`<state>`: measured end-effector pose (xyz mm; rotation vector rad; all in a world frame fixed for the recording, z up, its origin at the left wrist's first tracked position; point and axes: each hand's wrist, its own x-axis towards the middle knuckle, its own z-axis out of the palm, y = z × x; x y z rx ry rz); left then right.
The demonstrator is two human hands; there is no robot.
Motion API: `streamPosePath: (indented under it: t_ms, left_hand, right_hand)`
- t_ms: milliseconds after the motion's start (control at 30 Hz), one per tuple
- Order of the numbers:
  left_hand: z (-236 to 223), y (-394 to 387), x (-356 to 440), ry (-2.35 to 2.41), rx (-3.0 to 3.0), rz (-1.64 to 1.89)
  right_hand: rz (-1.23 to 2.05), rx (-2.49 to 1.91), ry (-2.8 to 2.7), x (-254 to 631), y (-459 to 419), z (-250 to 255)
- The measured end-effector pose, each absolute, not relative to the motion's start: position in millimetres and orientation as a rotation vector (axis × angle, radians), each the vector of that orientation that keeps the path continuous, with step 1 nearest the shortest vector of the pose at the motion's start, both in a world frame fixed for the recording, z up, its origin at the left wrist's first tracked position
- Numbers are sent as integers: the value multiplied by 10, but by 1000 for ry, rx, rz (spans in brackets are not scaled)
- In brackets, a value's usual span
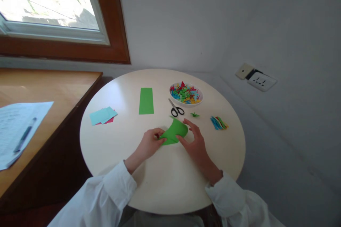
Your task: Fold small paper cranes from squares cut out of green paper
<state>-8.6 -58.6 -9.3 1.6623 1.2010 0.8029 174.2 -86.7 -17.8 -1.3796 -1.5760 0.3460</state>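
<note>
A green paper sheet [174, 132] lies curled over on itself in the middle of the round white table [160, 177]. My left hand [149, 143] pinches its left corner with closed fingers. My right hand [195, 141] holds its right edge, fingers bent around the fold. Just beyond the sheet lie black-handled scissors [176, 108] and a small green folded crane [195, 115].
A green paper strip [146, 100] lies further back. A white bowl [186, 94] holds several coloured paper cranes. Light blue and red squares [103, 115] sit left, coloured strips [218, 122] right. A wooden desk [53, 88] with papers and a pen [24, 135] stands left.
</note>
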Motion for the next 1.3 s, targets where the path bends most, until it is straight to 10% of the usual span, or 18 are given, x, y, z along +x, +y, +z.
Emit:
streamPosePath:
  t_ms: [400, 900, 1300]
  left_hand:
    - [55, -483, -223, 1069, 1604, 1141]
    - [-209, -741, -438, 1290, 2630, 667]
    - [-171, -702, -445, 1307, 2355, 612]
  right_hand:
    - [1133, -1314, -1209, 1735, -691, -127]
    - [405, -979, -2176, 1638, -698, -230]
    - [741, -1181, -2082, 1632, -655, -241]
